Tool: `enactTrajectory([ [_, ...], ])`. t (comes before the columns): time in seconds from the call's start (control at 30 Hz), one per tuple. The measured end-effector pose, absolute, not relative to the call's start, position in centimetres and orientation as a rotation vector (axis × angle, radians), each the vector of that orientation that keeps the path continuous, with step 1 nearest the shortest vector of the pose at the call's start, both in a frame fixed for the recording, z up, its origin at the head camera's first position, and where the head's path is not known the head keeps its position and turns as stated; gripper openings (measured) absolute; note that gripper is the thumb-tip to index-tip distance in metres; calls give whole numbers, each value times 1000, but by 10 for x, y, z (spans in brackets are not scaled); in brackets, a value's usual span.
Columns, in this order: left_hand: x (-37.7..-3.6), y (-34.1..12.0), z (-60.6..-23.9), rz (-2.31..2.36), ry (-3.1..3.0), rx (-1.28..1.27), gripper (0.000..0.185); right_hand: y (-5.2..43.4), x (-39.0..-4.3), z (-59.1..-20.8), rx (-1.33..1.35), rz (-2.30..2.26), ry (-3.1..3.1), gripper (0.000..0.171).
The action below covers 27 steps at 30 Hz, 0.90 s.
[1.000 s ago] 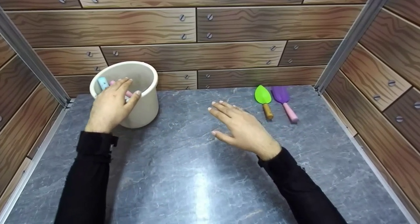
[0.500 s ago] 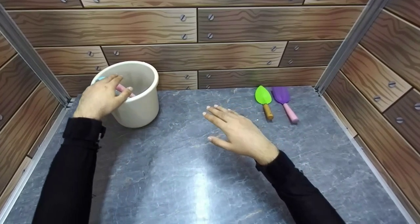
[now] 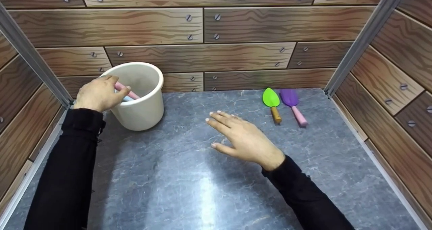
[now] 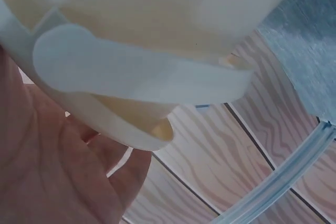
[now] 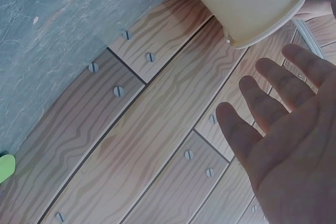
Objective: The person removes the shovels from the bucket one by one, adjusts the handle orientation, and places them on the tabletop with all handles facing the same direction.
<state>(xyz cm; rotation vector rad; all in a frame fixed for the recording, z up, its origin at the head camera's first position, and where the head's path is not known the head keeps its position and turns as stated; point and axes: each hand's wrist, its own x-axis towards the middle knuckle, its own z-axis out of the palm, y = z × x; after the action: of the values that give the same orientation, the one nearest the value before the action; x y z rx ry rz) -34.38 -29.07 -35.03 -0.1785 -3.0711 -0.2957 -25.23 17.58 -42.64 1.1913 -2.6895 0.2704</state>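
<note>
A cream plastic bucket (image 3: 143, 113) stands upright at the back left. My left hand (image 3: 96, 93) is over its left rim, thumb and fingers spread apart and reaching past the edge. Inside the bucket, a pink handle (image 3: 129, 91) and a light blue handle (image 3: 127, 98) show beside the thumb; their other ends are hidden. In the left wrist view the bucket's flat carrying handle (image 4: 157, 77) crosses its outer wall, close to the fingers (image 4: 134, 174). My right hand (image 3: 244, 140) hovers palm down over the middle of the table, fingers straight, holding nothing.
A green hand trowel (image 3: 271, 97) with a brown handle and a purple toy shovel (image 3: 289, 97) with a pink handle lie at the back right of the grey marbled table (image 3: 175, 176). Wood-patterned walls (image 3: 249, 24) with metal corner posts (image 3: 364, 37) enclose the table.
My left hand has shifted left from above the bucket's opening to its left rim, uncovering more of the pink and blue handles. My right hand has drifted slightly left and nearer.
</note>
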Motion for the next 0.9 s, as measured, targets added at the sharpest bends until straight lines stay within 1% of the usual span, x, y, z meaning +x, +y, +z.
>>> enactTrajectory([
  [0.1, -346, -292, -348, -295, -3102, -152, 78, 176, -251, -426, 1192, 277, -2685, 77],
  [0.23, -348, -291, -348, -288, -3099, -161, 69, 176, -251, -425, 1187, 286, -2693, 77],
  [0.33, -349, -289, -349, -299, -3052, -163, 60, 176, -251, -426, 1187, 289, -2697, 78],
  [0.43, -351, -288, -352, -343, -2965, -175, 47, 177, -251, -426, 1190, 291, -2695, 77],
  [0.53, -352, -287, -355, -390, -2875, -208, 40, 177, -252, -427, 1189, 298, -2693, 77],
  [0.7, -356, -291, -357, -407, -2829, -246, 45, 178, -254, -428, 1188, 307, -2693, 76],
  [0.9, -354, -295, -351, -413, -2912, -218, 47, 178, -254, -428, 1188, 311, -2701, 76],
])
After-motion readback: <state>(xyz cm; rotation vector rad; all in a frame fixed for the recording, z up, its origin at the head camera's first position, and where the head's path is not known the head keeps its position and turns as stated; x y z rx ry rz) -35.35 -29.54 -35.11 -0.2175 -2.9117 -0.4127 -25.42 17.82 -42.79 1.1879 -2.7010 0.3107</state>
